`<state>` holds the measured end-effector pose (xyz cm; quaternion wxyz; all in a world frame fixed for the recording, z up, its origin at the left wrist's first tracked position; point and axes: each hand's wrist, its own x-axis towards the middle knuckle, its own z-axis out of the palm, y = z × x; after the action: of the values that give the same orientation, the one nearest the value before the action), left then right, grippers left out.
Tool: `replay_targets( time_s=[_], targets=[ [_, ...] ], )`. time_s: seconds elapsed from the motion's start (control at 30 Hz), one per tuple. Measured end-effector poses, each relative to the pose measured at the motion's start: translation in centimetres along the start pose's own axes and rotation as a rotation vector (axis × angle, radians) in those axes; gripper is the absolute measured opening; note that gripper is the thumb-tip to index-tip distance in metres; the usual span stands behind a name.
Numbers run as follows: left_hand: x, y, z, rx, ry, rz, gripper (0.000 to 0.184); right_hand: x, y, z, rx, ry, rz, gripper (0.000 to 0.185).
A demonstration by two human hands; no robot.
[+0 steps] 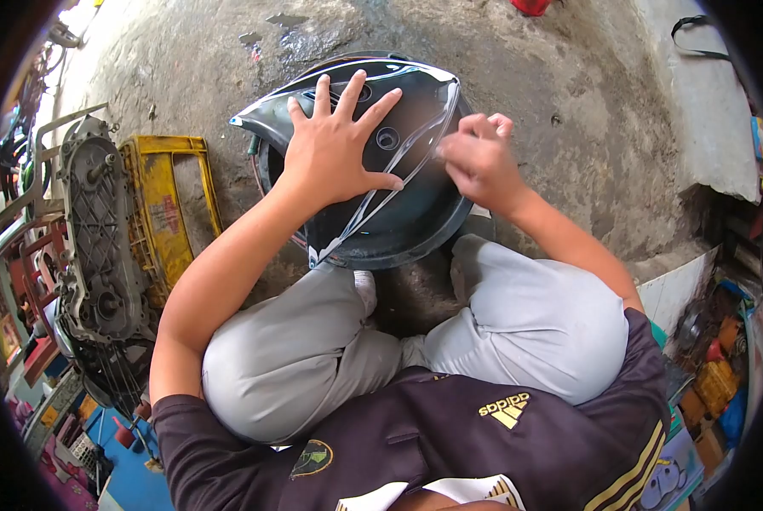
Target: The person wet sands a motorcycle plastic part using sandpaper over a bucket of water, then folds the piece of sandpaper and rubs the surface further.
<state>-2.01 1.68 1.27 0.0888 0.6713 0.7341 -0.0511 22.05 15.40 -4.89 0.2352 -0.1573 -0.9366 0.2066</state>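
Observation:
A glossy black, roughly triangular panel [420, 111] with pale shiny edges and a round fitting lies across a round black basin [415, 247]. It looks like a motorcycle body panel. My left hand [330, 149] rests on top of it, fingers spread wide, thumb at the lower right edge. Just beyond the right edge is my right hand [484, 162], its fingers curled together and partly blurred. Whatever may be pinched in those fingers is hidden. Part of the basin's inside is covered by the panel.
A yellow crate [164, 213] stands on the left beside a grey metal engine casing [100, 230]. Wet concrete floor [586, 145] surrounds the basin. Assorted parts [714, 383] are heaped at the lower right. My bent knees [535, 315] flank the basin's near side.

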Motion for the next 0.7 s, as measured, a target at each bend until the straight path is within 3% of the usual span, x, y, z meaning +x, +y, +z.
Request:
replay_targets(
  time_s=[0.1,0.23,0.33,0.47,0.6,0.7],
  targets=[
    [-0.1,0.0,0.0,-0.008,0.012,-0.003,0.125,0.1,0.2,0.2,-0.016,0.051,0.064,0.015],
    [0.0,0.0,0.0,0.002,0.001,-0.003,0.124,-0.2,-0.4,0.3,0.054,-0.044,-0.004,0.015],
    [0.0,0.0,0.0,0.006,0.002,-0.003,0.124,0.3,0.3,-0.1,0.003,0.035,0.081,0.017],
    [0.0,0.0,0.0,-0.001,0.000,-0.003,0.124,-0.3,-0.8,0.3,0.110,-0.053,-0.001,0.015],
    [-0.1,0.0,0.0,0.000,0.012,-0.001,0.124,0.2,0.3,0.3,0.012,0.049,0.079,0.013],
    [0.0,0.0,-0.1,0.005,0.004,-0.003,0.124,-0.1,-0.7,0.3,0.105,-0.005,0.014,0.011]
  ],
)
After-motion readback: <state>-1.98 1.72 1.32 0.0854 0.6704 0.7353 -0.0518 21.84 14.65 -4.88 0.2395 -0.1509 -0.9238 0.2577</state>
